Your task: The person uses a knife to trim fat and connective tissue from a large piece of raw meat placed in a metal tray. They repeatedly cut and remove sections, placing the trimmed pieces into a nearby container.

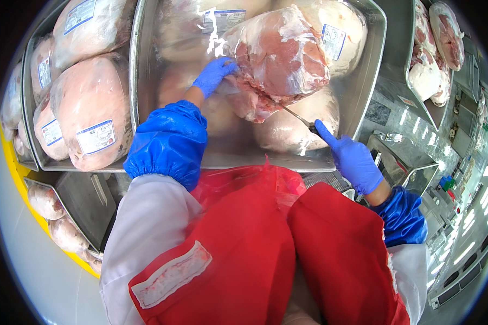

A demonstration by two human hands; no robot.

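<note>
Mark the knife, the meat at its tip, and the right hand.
Knife [296, 116]: head view, on the blade.
Meat [287, 57]: head view, on its upper surface.
Right hand [355, 162]: head view, on the back of the blue glove.

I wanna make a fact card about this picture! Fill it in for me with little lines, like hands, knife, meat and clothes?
Left hand: blue glove, fingers bent against the raw meat; grip partly hidden
Right hand: blue glove, holding a knife, pointing finger stretched along it
Knife tip: at the meat's lower edge
Meat: big, red and white, on top of paler pieces
Container: metal tray
On the left: big pale pieces with labels
Clothes: red apron, white sleeves
</note>
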